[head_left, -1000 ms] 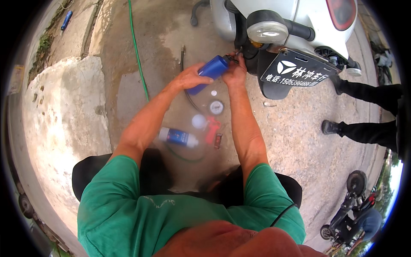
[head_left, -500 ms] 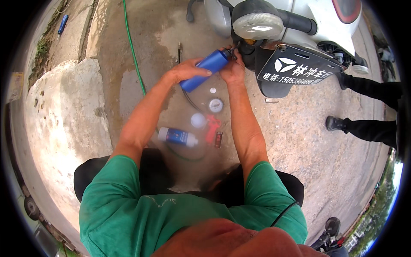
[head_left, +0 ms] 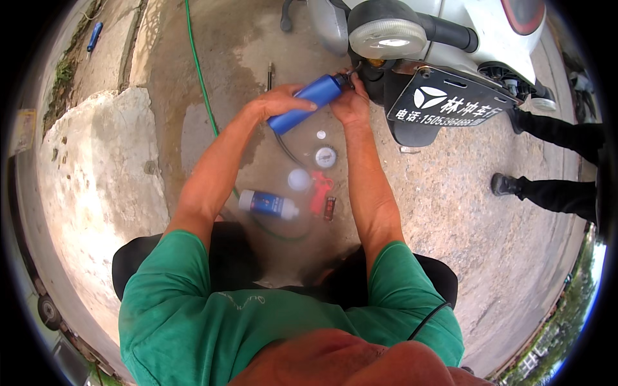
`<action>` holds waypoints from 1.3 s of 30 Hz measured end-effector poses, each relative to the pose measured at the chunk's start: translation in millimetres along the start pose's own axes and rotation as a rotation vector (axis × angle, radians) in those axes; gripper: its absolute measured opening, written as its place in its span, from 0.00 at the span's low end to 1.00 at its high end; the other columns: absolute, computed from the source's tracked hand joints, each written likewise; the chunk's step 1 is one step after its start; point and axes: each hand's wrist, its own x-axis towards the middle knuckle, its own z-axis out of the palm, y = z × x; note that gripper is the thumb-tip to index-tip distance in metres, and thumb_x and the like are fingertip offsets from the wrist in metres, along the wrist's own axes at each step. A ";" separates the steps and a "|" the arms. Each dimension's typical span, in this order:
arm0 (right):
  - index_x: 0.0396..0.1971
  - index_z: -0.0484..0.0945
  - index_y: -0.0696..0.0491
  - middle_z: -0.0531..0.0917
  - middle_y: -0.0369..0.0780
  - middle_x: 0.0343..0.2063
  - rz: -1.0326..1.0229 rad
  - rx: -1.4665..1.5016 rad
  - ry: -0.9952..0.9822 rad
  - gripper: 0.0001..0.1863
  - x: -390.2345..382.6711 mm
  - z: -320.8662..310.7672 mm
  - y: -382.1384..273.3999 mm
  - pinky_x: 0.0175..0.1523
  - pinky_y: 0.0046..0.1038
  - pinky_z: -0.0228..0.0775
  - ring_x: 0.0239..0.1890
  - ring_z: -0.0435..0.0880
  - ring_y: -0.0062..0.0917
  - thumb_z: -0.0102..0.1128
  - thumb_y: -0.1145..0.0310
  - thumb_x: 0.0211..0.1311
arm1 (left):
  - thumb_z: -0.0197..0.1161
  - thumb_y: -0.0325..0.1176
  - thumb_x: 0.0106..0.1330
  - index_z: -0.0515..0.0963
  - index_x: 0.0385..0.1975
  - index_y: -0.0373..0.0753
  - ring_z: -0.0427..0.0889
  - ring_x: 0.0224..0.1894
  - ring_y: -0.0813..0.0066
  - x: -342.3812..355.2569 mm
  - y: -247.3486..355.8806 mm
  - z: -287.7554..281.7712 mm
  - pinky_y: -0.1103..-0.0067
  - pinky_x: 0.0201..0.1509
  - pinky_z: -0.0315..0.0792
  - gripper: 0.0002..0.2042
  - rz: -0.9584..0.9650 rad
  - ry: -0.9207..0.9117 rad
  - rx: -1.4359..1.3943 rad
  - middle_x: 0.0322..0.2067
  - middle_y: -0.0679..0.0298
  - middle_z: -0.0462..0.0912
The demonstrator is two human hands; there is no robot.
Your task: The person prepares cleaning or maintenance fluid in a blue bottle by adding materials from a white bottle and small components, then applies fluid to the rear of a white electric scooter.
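My left hand [head_left: 283, 103] is closed round a blue metal cylinder [head_left: 305, 103], held tilted up to the right. My right hand [head_left: 351, 103] is closed at its black fitting [head_left: 344, 82], beside the black lower part of the white scooter [head_left: 455, 29]; its exact grip is partly hidden. On the ground below lie a hose [head_left: 286, 147], a round gauge [head_left: 326, 157], a small white disc [head_left: 321, 135], a pale round object [head_left: 298, 179], a red plastic piece [head_left: 318, 193], a small red packet [head_left: 329, 209] and a blue-labelled white bottle [head_left: 262, 203].
The scooter's black plate [head_left: 438, 96] overhangs on the right. Another person's dark-trousered legs [head_left: 553, 196] stand at the right edge. A green hose [head_left: 199, 71] runs along the concrete. A blue-handled tool [head_left: 95, 35] lies at top left, beside a broken slab edge. A wheel [head_left: 49, 311] shows lower left.
The blue cylinder has shifted slightly left and tilted a little flatter, both hands still on it. The view has shifted slightly, and the small vehicle at lower right has mostly left view.
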 end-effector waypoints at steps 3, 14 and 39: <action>0.45 0.79 0.50 0.82 0.38 0.41 0.009 -0.011 0.005 0.09 1.3 -4.3 -3.2 0.65 0.43 0.67 0.49 0.79 0.35 0.62 0.67 0.67 | 0.73 0.50 0.56 0.70 0.67 0.34 0.80 0.52 0.69 0.1 0.9 2.7 0.73 0.56 0.75 0.40 -0.010 0.008 0.000 0.53 0.55 0.81; 0.45 0.79 0.52 0.83 0.39 0.41 -0.042 -0.054 -0.017 0.09 5.9 -14.2 -3.9 0.64 0.43 0.68 0.50 0.79 0.35 0.61 0.68 0.68 | 0.73 0.51 0.56 0.70 0.66 0.35 0.81 0.51 0.68 -3.8 6.0 5.5 0.73 0.55 0.75 0.40 -0.011 0.043 0.065 0.53 0.54 0.82; 0.46 0.79 0.51 0.82 0.39 0.42 -0.076 -0.084 -0.026 0.09 2.8 -11.5 -5.3 0.65 0.40 0.67 0.51 0.79 0.33 0.61 0.69 0.68 | 0.73 0.50 0.57 0.72 0.64 0.32 0.82 0.48 0.70 8.1 1.2 -0.2 0.73 0.52 0.77 0.38 -0.027 0.023 0.046 0.51 0.55 0.83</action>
